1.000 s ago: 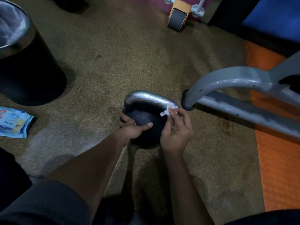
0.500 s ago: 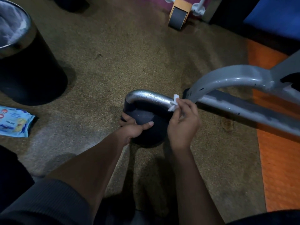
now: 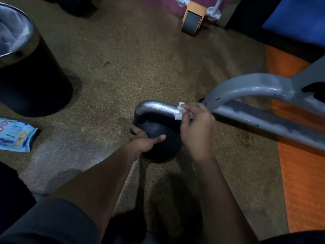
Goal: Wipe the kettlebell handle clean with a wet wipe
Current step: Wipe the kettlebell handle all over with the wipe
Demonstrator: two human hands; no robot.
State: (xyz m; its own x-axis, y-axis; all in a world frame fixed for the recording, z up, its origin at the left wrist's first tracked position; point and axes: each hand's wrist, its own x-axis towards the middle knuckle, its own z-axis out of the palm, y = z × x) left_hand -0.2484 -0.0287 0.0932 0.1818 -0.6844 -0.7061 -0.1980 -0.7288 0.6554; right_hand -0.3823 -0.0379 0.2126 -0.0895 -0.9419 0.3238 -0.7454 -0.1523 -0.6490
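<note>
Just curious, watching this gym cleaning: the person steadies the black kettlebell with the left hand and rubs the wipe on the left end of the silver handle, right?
Not quite. The head view shows the wet wipe pressed by the right hand on the right end of the silver handle, not the left. The rest holds: the left hand steadies the black kettlebell.
</note>
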